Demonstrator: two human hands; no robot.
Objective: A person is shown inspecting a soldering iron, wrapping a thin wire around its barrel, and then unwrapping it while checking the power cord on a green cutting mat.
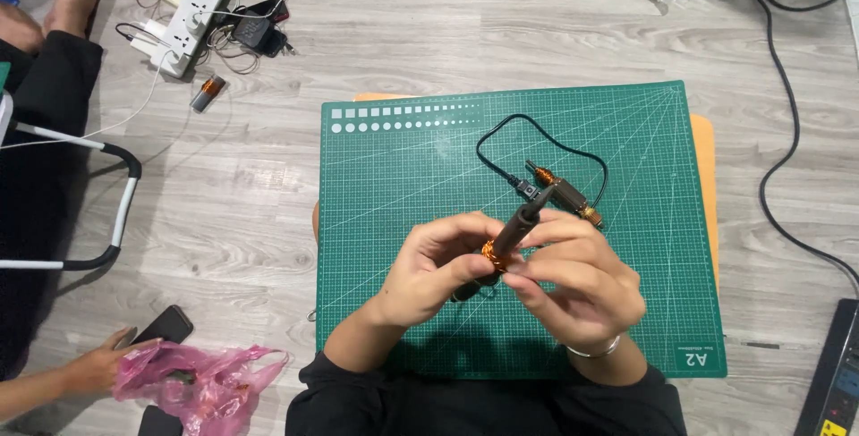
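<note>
Head view: both hands meet just below the middle of the frame, over the lower half of a green cutting mat point(412, 311) that lies on a grey plank floor point(250, 194). Between them is a dark pen-shaped tool point(522, 221) with an orange collar point(492, 253) partway along its body. Its long axis runs on a diagonal, from lower left, where the butt end disappears behind the fingers, to upper right, where the tip pokes out above the knuckles toward the middle of the mat.

The left hand point(429, 270) comes in from the lower left and is closed around the lower part of the tool, fingertips curled at the orange collar. The right hand point(577, 284), wearing a silver bangle at the wrist, comes in from the lower right; its thumb and forefinger pinch the tool at the same collar, so the two hands touch there. Neither is clearly nearer: both grip the same spot.

Just beyond the tip, toward the upper right, a second brown and orange cylindrical part point(564, 193) lies on the mat, joined to a black cable point(537, 132) that loops above it. It lies near the tool's tip but apart from it.

At the lower left of the frame, another person's hand point(107, 360) rests by a pink plastic bag point(192, 382).
</note>
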